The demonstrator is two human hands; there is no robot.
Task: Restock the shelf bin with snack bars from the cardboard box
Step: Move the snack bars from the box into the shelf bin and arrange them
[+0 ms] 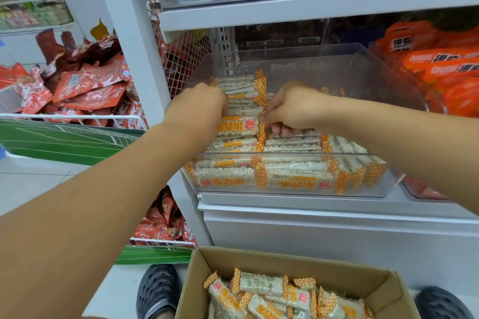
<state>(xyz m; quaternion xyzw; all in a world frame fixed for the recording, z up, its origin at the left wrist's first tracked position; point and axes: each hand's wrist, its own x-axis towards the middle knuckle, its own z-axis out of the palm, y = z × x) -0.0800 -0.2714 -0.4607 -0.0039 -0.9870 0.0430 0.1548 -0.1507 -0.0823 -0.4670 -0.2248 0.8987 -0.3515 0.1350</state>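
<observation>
White shop shelving fills the view. Nearest, an open brown cardboard box (pixel 298 261) on the floor holds loose white-and-orange wrapped snack bars (pixel 261 283). Above it, a clear plastic shelf bin (pixel 290 189) is stacked with the same bars. Left hand (pixel 199 105) curls round a bar stack (pixel 237 109) in the bin; right hand (pixel 291 109) pinches an orange wrapper end (pixel 261 129). Orange packets (pixel 440 65) sit right, red pouches (pixel 88 85) left.

Snack bars (pixel 285 179) in bin (pixel 363 65), above box (pixel 259 258)
</observation>
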